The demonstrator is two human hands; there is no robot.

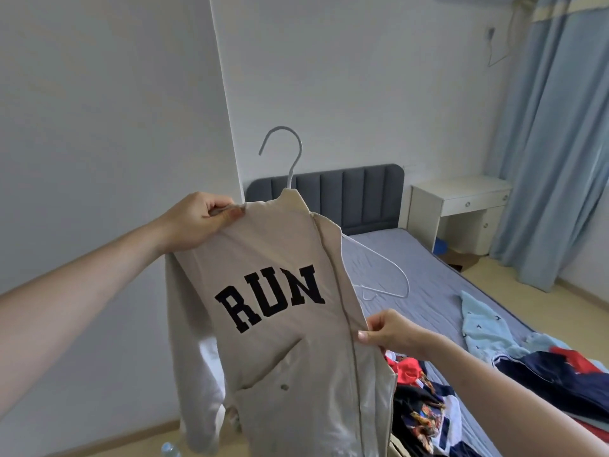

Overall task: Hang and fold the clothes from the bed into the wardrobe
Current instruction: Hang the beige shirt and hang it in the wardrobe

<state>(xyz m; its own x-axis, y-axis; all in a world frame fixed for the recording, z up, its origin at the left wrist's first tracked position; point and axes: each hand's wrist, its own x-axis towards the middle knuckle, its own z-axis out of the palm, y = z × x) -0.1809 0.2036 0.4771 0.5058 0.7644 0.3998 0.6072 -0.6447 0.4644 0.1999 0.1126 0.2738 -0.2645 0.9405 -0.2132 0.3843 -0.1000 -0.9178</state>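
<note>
Above the near edge of the bed (412, 258), I hold a beige jacket (280, 341) with "RUN" printed on it, half mounted on a white hanger (379, 268). My left hand (197, 222) pinches the jacket's left shoulder together with what I take to be the hanger's arm under the cloth. My right hand (389, 331) pinches the open front edge of the jacket lower down. The hanger's hook stands above the collar, but its right arm sticks out bare past the zipper edge, over the mattress.

I judge the step in hand to be threading this jacket onto the hanger. The next move calls for drawing the right front panel up and over the bare arm, keeping the left shoulder pinned so it does not slip off. More clothes (494, 374) lie heaped on the bed to the right, near me. No wardrobe shows in this view.
</note>
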